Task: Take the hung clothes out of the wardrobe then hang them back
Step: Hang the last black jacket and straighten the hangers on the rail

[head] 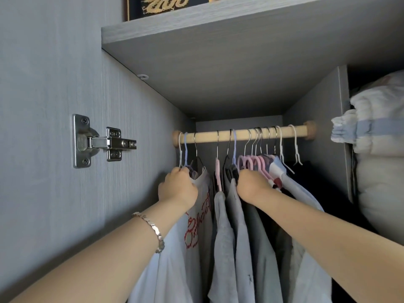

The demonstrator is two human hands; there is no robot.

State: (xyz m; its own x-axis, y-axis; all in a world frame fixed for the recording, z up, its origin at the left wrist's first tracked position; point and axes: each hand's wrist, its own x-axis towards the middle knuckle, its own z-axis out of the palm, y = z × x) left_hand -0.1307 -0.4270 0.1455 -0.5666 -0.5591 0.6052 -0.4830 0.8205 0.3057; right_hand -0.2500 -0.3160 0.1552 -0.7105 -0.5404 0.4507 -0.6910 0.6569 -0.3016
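Wooden round rail (240, 134) spans mid-frame; my left hand (178, 188) curls fingers (182, 171) round thin white and lilac hangers (185, 149), my right hand (253, 186) clenches a black hanger (233, 172).

Single head view, close, angled up into wardrobe (142, 127), rail (205, 136) ahead

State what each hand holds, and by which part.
Left hand grips the leftmost hangers below their hooks; right hand grips the middle bunch of hangers at their necks.

Bare forearms, silver link bracelet (150, 228) on left wrist
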